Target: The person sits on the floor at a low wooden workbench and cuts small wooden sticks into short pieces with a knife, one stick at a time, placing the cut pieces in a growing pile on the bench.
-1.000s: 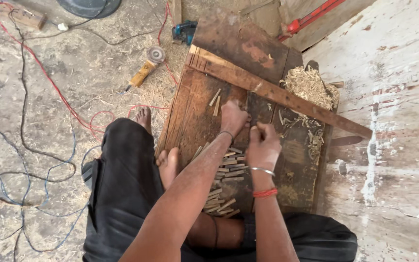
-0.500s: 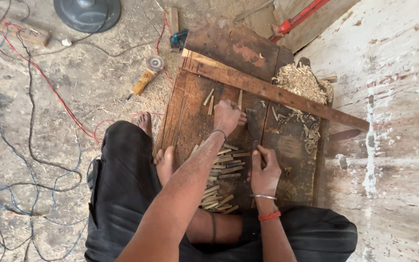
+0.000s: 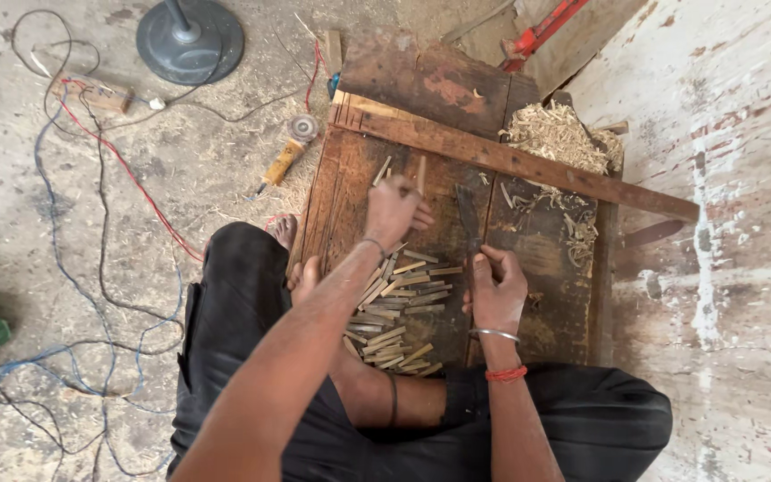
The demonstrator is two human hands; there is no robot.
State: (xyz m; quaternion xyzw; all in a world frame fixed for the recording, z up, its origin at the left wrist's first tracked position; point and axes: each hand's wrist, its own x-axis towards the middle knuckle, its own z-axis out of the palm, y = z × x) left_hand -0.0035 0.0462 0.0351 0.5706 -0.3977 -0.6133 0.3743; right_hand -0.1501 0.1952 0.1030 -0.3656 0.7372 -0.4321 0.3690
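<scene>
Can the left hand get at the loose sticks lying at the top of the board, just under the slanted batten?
Probably yes: the left hand sits beside those loose sticks, with only bare board between. The batten lies beyond them, not across the way.

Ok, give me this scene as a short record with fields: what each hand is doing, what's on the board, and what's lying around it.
Setting: person sitting cross-legged at a dark worn wooden board on a concrete floor
Left hand: reaching forward, fingers on the board near loose sticks
Right hand: closed on a flat dark metal blade
On board: pile of short pale wooden sticks; heap of wood shavings; long wooden batten laid across
Floor: yellow-handled angle grinder, round grey fan base, tangled cables
</scene>
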